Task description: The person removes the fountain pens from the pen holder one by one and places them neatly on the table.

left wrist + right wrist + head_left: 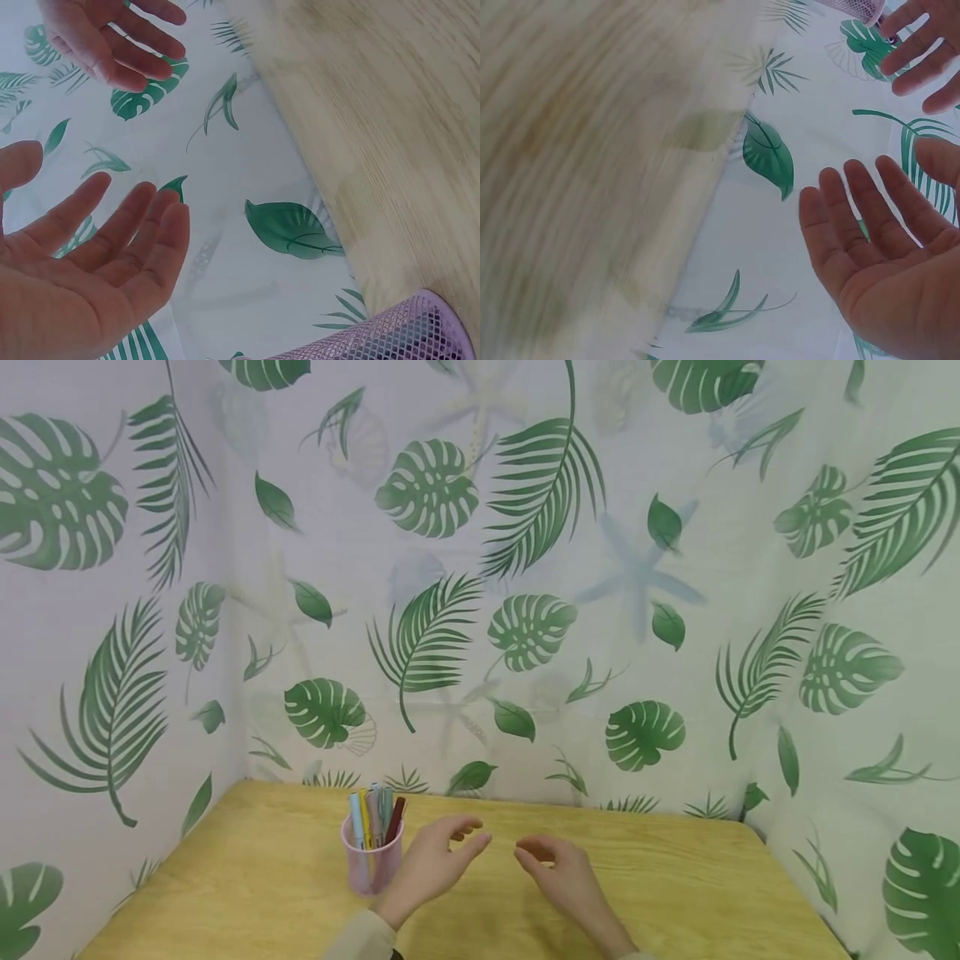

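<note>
A pink mesh pen holder (374, 870) stands upright on the wooden table, left of the middle. Several pens (377, 817) with light blue, yellow, grey and dark red barrels stick out of its top. My left hand (442, 858) hovers just right of the holder, its fingers loosely bent around nothing. Facing it across a small gap is my right hand (561, 870), also bare, with relaxed fingers. In the left wrist view the mesh holder (405, 330) shows at the lower right corner, apart from the left palm (82, 292).
The light wooden tabletop (675, 885) reaches back to a white cloth wall (465, 743) printed with green leaves. Similar cloth walls rise at the left (60, 693) and right (862, 735) sides of the table.
</note>
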Action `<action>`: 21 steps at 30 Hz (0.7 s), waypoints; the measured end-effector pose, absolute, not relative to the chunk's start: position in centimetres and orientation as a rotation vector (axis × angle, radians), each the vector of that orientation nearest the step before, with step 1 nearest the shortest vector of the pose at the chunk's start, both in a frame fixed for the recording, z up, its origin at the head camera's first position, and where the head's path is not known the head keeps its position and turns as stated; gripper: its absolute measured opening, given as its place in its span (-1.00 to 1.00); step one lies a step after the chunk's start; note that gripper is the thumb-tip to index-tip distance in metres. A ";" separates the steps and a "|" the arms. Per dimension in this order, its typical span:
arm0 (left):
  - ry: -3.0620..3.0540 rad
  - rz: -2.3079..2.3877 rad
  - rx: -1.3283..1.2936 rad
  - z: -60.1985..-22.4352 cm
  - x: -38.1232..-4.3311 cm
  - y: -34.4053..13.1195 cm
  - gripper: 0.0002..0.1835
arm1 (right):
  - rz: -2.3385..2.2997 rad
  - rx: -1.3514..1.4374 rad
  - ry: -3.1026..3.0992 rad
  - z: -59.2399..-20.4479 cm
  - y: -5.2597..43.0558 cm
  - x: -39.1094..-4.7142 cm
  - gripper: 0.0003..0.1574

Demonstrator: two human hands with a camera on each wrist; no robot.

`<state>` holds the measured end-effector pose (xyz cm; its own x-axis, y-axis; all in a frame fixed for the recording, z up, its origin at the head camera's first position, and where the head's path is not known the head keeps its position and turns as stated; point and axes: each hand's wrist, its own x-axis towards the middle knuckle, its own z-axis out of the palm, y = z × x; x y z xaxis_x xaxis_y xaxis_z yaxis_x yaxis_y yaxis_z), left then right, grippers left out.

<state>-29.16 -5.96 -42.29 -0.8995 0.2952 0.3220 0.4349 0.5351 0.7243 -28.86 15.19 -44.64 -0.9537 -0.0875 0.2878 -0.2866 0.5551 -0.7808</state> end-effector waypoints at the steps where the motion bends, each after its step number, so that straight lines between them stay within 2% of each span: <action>1: -2.601 -1.332 -0.624 -42.2 -29.2 -6.1 -0.57 | 1.367 0.306 -2.564 -44.6 15.1 -28.9 -0.74; 11: -2.559 -1.504 -0.569 -41.8 -29.5 -7.5 -0.63 | 1.554 0.319 -2.478 -44.7 14.2 -29.5 -0.73; 21: -2.388 -1.778 -0.466 -41.9 -29.7 -9.7 -0.68 | 2.040 0.384 -2.422 -44.6 12.1 -29.5 -0.59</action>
